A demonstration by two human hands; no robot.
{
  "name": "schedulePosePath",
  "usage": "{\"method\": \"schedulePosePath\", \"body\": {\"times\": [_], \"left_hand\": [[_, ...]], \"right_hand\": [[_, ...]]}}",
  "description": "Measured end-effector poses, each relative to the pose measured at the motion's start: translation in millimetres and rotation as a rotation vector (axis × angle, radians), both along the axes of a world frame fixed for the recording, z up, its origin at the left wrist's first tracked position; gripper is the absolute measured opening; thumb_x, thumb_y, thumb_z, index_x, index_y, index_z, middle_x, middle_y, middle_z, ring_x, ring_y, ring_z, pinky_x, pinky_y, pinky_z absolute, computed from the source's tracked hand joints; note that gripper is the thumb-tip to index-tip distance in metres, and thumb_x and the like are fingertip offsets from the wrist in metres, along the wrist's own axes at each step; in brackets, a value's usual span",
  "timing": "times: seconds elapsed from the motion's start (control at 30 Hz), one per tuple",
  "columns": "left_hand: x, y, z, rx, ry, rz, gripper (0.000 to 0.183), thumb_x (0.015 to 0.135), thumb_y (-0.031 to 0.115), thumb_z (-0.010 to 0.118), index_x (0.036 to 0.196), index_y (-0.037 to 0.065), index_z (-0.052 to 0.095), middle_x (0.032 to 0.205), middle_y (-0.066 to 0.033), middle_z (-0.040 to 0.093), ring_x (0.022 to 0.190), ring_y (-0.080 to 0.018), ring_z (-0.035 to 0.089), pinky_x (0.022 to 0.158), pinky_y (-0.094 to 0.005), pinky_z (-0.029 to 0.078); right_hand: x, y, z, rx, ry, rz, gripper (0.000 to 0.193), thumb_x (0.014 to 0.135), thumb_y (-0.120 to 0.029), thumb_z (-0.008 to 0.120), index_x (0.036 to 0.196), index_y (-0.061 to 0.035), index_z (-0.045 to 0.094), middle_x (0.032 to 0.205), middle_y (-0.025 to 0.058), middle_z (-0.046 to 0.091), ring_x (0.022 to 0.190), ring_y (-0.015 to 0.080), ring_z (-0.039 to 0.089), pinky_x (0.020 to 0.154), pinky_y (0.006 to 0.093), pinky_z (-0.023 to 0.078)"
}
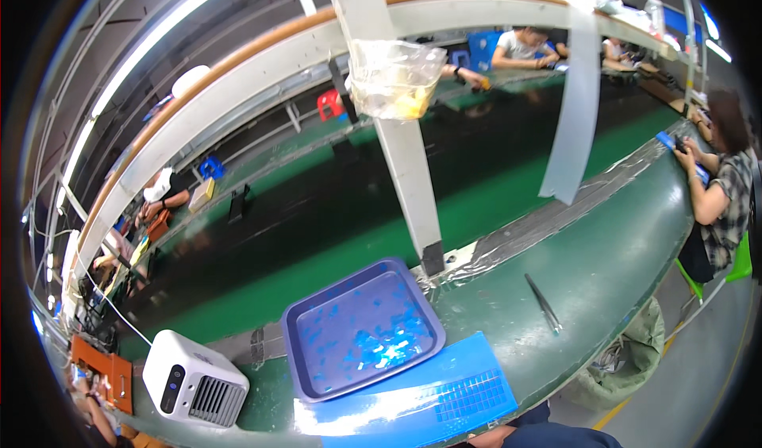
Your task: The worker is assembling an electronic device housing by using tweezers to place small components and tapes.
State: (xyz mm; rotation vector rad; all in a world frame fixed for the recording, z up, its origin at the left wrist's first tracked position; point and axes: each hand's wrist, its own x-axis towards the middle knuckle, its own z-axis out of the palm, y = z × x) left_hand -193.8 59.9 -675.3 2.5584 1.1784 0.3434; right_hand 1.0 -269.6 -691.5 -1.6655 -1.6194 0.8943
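Note:
At the lower edge, just beyond the bench edge, a bit of skin shows, apparently my right hand (492,437); its fingers are hidden. My left hand is out of view. Nearest to that skin lies a glossy blue sheet (475,358), with a grid of small rectangles at its right end. A purple-blue tray (290,353) overlaps the sheet's far edge and holds many small blue pieces (381,345), densest toward its near right side. Dark tweezers (543,303) rest on the green bench (508,313), right of the tray, with no hand on them.
Left of the tray stands a white air cooler (194,380). A post (409,186) carrying a plastic bag (397,79) rises behind the tray. Beyond runs a conveyor belt (317,186). A co-worker (722,186) sits at right, near a cloth sack (627,361).

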Motion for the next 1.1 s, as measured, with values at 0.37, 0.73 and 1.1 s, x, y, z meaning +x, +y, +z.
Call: {"method": "schedulePosePath", "body": {"times": [0.37, 0.73, 1.1], "left_hand": [[216, -94, -14, 0.06, -0.421, -0.341, 0.036, 0.087, 0.028, 0.037, 0.101, -0.003, 0.051, 0.094, -0.0166, 0.057, 0.09, -0.0252, 0.053, 0.077, -0.0301, 0.041], [47, -85, -40, 0.201, -0.39, -0.123, 0.038, 0.087, 0.029, 0.038, 0.102, -0.003, 0.05, 0.094, -0.017, 0.057, 0.089, -0.026, 0.053, 0.076, -0.0305, 0.042], [-144, -144, 10, -0.057, -0.774, 1.025, 0.036, 0.086, 0.023, 0.041, 0.084, -0.011, 0.05, 0.078, -0.018, 0.057, 0.06, -0.024, 0.049, 0.065, -0.0297, 0.044]], "right_hand": [[111, -189, 69, -0.309, -0.467, -0.289, 0.035, 0.079, -0.028, 0.037, 0.099, -0.0069, 0.057, 0.107, 0.0139, 0.053, 0.1, 0.0256, 0.05, 0.084, 0.0373, 0.039], [86, -287, 83, -0.575, -0.35, -1.129, 0.029, 0.073, -0.021, 0.039, 0.078, -0.0039, 0.062, 0.084, 0.0175, 0.059, 0.08, 0.0315, 0.057, 0.071, 0.0376, 0.046], [86, -387, 136, -0.226, -0.568, -1.819, 0.03, 0.081, -0.027, 0.04, 0.07, -0.0001, 0.048, 0.069, 0.0194, 0.053, 0.067, 0.0339, 0.052, 0.059, 0.0387, 0.039]]}}
